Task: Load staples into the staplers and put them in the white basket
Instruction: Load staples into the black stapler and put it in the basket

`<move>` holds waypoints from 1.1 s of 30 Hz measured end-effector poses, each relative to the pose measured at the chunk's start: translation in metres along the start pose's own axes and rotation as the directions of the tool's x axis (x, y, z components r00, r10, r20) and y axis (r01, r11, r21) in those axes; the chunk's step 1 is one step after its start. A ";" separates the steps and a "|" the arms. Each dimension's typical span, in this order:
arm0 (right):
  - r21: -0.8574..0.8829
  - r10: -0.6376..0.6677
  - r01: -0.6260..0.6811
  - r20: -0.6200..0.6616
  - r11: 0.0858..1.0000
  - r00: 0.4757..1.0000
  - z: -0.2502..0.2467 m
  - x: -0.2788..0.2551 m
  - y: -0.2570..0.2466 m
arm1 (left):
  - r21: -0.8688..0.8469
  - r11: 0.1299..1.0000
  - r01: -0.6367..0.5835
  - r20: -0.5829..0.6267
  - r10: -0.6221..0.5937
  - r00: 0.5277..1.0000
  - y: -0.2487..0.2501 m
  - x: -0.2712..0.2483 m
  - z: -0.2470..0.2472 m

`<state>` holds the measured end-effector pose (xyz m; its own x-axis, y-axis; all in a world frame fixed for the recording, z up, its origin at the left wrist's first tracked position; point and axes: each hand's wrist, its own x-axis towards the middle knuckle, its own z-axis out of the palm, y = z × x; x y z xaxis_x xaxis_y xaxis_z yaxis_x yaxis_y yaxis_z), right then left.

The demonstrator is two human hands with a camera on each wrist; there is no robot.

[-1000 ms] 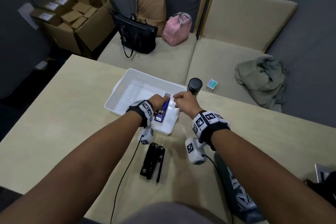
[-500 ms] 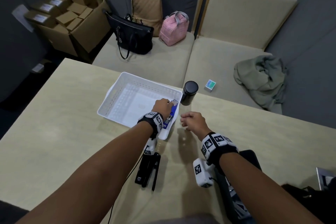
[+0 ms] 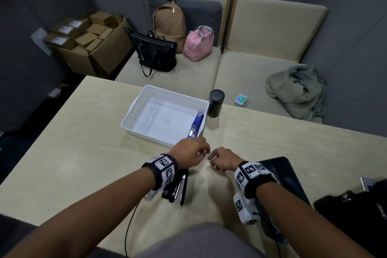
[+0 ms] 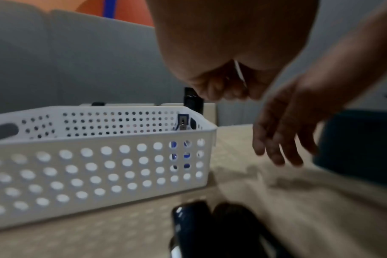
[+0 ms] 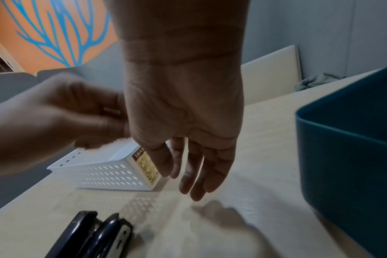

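Observation:
The white basket (image 3: pixel 146 98) (image 4: pixel 99 157) (image 5: pixel 113 172) stands on the table, with a blue stapler (image 3: pixel 195 124) (image 4: pixel 182 122) lying inside against its right wall. My left hand (image 3: pixel 201 148) (image 4: pixel 223 92) hovers just in front of the basket's near right corner, fingers loosely curled and holding nothing I can make out. My right hand (image 3: pixel 212 158) (image 5: pixel 188 179) hangs beside it with straight fingers pointing down at the table, empty. A black stapler (image 3: pixel 176 187) (image 4: pixel 210 227) (image 5: pixel 88 233) lies on the table under my left wrist.
A black cylindrical cup (image 3: pixel 215 102) stands right of the basket at the table's far edge. A dark blue bin (image 3: pixel 282 174) (image 5: pixel 354 148) sits close to my right wrist. Bags, a jacket and a small box lie on the sofa beyond.
My left hand has let go of the blue stapler, which now lies in the basket, and pulled back toward me. The right hand has also drawn back and lowered.

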<state>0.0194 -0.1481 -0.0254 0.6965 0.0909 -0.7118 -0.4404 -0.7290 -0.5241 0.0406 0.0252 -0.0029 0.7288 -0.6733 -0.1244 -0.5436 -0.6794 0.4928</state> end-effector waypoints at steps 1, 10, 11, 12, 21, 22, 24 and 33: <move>-0.018 0.000 0.000 0.002 1.000 1.000 0.001 -0.003 0.003 | 0.062 0.996 -0.058 0.168 0.047 0.985 -0.001 -0.009 0.006; -0.149 -0.020 0.023 0.019 0.989 1.000 0.013 -0.041 0.026 | 0.530 0.761 -0.374 0.560 0.018 0.828 -0.007 -0.040 0.040; -0.148 -0.019 0.023 0.026 0.989 0.999 0.014 -0.044 0.028 | 0.525 0.772 -0.357 0.543 0.020 0.840 -0.004 -0.037 0.042; -0.146 -0.016 0.022 0.041 0.989 0.999 0.017 -0.045 0.031 | 0.506 0.800 -0.321 0.520 0.014 0.854 0.000 -0.033 0.044; -0.403 0.016 0.051 0.161 0.914 0.987 0.041 -0.054 0.053 | 0.349 0.916 -0.199 0.373 0.060 0.926 0.027 -0.018 0.056; -0.418 0.027 0.037 0.147 0.908 0.989 0.042 -0.054 0.055 | 0.346 0.909 -0.232 0.371 0.094 0.924 0.027 -0.024 0.058; -0.430 0.034 0.023 0.123 0.903 0.992 0.043 -0.052 0.058 | 0.368 0.881 -0.297 0.428 0.124 0.895 0.026 -0.038 0.066; -0.392 -0.039 0.058 0.056 0.918 0.998 0.038 -0.043 0.060 | 0.036 0.999 0.020 0.459 -0.034 0.888 0.035 -0.045 0.074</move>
<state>-0.0587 -0.1700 -0.0439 0.6806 0.1573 -0.7156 -0.1419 -0.9299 -0.3394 -0.0424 0.0103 -0.0441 0.4744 -0.7083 -0.5227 -0.5435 -0.7028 0.4591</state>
